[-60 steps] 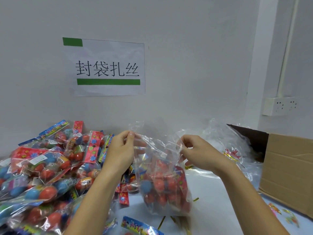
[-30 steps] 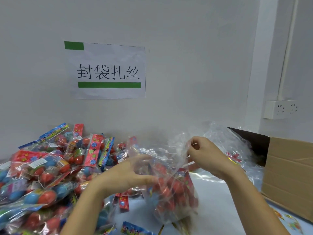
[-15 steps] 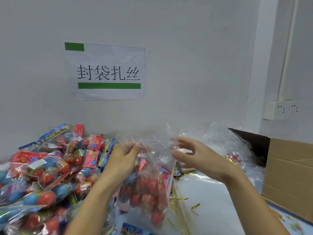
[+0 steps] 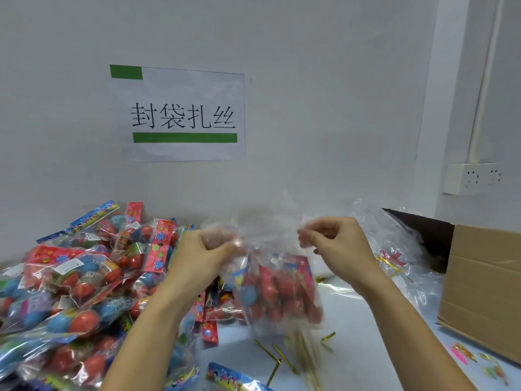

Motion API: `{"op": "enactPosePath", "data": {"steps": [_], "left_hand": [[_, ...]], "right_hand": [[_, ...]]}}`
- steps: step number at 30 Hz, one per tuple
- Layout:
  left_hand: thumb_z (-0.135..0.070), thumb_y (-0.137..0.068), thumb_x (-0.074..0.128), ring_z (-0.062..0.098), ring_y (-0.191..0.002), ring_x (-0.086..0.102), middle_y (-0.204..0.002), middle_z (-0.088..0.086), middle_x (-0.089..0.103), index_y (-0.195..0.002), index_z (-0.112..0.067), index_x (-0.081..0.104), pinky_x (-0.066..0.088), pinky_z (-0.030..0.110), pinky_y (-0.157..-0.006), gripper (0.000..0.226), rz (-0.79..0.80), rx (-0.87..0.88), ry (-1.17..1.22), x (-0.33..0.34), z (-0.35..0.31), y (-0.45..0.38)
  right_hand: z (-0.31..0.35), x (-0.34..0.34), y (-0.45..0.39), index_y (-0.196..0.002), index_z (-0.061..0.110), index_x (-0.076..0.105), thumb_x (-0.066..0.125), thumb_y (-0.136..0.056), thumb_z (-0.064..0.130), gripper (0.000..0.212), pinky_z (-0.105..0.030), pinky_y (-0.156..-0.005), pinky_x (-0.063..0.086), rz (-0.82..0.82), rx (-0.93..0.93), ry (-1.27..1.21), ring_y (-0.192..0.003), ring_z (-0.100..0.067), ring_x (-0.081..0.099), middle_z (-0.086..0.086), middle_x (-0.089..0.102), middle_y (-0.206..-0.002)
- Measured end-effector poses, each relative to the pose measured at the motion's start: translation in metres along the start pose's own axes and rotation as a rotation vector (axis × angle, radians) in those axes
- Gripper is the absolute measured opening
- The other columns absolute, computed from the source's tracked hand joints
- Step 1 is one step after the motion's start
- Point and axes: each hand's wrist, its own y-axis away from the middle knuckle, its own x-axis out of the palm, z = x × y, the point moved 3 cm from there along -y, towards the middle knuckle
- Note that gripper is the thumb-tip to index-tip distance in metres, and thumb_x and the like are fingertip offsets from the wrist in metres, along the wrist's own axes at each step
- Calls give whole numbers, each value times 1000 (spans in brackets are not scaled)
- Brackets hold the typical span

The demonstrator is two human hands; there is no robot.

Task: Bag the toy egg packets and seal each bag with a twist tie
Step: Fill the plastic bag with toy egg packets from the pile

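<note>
Between both hands, clear bag hanging, left hand grip clenching its neck, right hand grip pinching its rim

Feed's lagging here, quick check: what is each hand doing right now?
Left hand: closed, gripping the gathered neck of the clear bag of toy eggs.
Right hand: fingers curled, pinching the bag's top edge.

1 head view — faces wall, close above table.
</note>
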Motion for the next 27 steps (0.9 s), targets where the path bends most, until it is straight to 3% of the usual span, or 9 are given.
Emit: {"op": "enactPosePath", "data": {"steps": [3,8,11,14,18,21,24,27], "left_hand": [[-8,-86,75,21,-84,76,-83,3,78,-85,-16,79,59,22,-73,9,-69,4,13,0,2,-1],[-14,-91,70,18,-87,75,-88,2,78,-96,-12,75,56,29,-79,7,-48,-14,65,4,-3,-2],[-18,-92,68,15,-86,74,-90,0,77,-97,-13,72,55,25,-73,8,-2,-54,40,9,-2,0],[-15,-97,59,14,-83,74,-90,0,77,-94,-11,70,56,22,-67,12,34,-56,3,15,-5,3],[-17,-95,60,15,-85,74,-91,-1,76,-97,-19,68,55,27,-72,8,78,-58,-18,14,-6,5],[-32,-87,65,13,-93,72,-100,-3,75,-105,-28,66,53,30,-76,19,136,-35,2,7,-6,5],[-29,-92,68,13,-86,72,-92,-2,76,-93,-24,70,55,26,-69,5,-1,27,24,2,-14,1],[-17,-97,61,12,-70,72,-77,1,75,-85,-13,72,55,19,-61,17,-186,90,28,-5,-19,-1]], "right_hand": [[-2,-1,0,-72,17,77,74,-88,9,17,-23,-68,51,27,8,78,-72,-13,71,3,74,-69],[-3,-4,2,-75,18,75,74,-89,11,15,-28,-71,52,22,20,16,-78,-18,71,1,75,-73],[-3,-4,4,-88,17,75,71,-88,8,9,-34,-80,54,118,58,23,-85,-23,72,-1,75,-84],[3,-5,8,-109,22,71,73,-85,7,28,-27,-81,57,282,49,-42,-89,-22,73,-6,73,-100],[11,-4,10,-87,19,74,71,-90,11,9,-19,-70,54,269,-18,-75,-78,-19,72,-8,74,-85],[11,-7,9,-80,13,67,67,-93,8,14,-22,-69,54,220,-8,-93,-81,-25,73,-11,75,-83],[10,-11,7,-83,10,64,65,-93,4,12,-28,-72,57,193,21,-118,-80,-27,74,-12,75,-81],[8,-15,6,-87,8,63,63,-91,-3,11,-33,-74,57,162,29,-146,-79,-32,73,-11,73,-74]]}}
